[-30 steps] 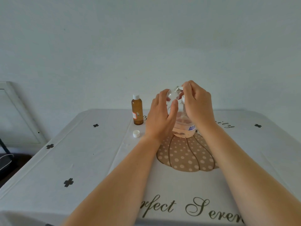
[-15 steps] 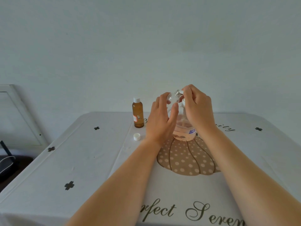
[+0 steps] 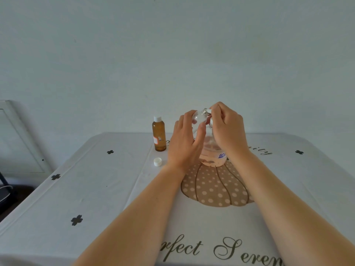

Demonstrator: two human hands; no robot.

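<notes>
Half a pale frame [image 3: 19, 137] shows at the far left, cut off by the picture's edge. Below it a dark thing [image 3: 5, 189] is too cropped to name. Right of these lies the table [image 3: 96, 189], in a white cloth with black clover marks.

An amber bottle [image 3: 159, 137], capped white, stands upright at 9 o'clock from the hands, its label too small to read. A loose cap [image 3: 157, 162] lies at 6 o'clock from it, apart from it and near the left wrist.

The left hand [image 3: 184, 144], seen from the back, curls its fingers round a clear vial [image 3: 198, 118] that tilts with its neck toward 2 o'clock. The palm hides the vial's lower part. The right hand [image 3: 227, 129] pinches the vial at its silver neck, and its fingers cover whatever tops it.

At 6 o'clock from the vial, a jar [image 3: 211, 158] of pinkish liquid stands on a dotted pumpkin print [image 3: 215, 189]. The hands hide its mouth, so whether vial and jar touch cannot be told. Its blue label [image 3: 222, 155] is blurred. Script lettering [image 3: 221, 250] runs off the bottom edge.
</notes>
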